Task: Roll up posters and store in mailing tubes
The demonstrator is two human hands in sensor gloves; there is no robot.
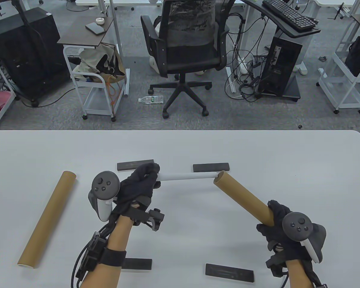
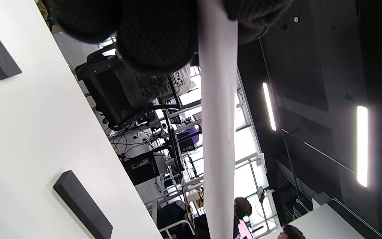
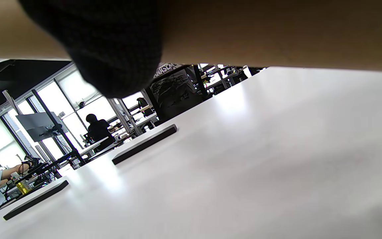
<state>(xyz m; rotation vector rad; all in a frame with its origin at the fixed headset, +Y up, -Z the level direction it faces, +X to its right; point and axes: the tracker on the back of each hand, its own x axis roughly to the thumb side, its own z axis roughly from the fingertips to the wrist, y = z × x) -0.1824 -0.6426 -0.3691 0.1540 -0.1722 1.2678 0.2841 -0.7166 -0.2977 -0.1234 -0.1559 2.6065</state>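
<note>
Table view shows the rolled poster (image 1: 186,176) held level above the bench (image 1: 258,150), its right tip at the mouth of the tilted mailing tube (image 1: 243,198), lined up to slide in. Left hand (image 1: 139,183) fingers pinch its far end; right hand (image 1: 283,232) fingers wrap the tube's base. 1 spare tube (image 1: 48,219) lies left.

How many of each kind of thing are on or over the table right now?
Cardboard tubes: 2, one lying at left, one held by the right hand
Rolled white poster: 1
Dark flat bars: 4
Total: 7
</note>
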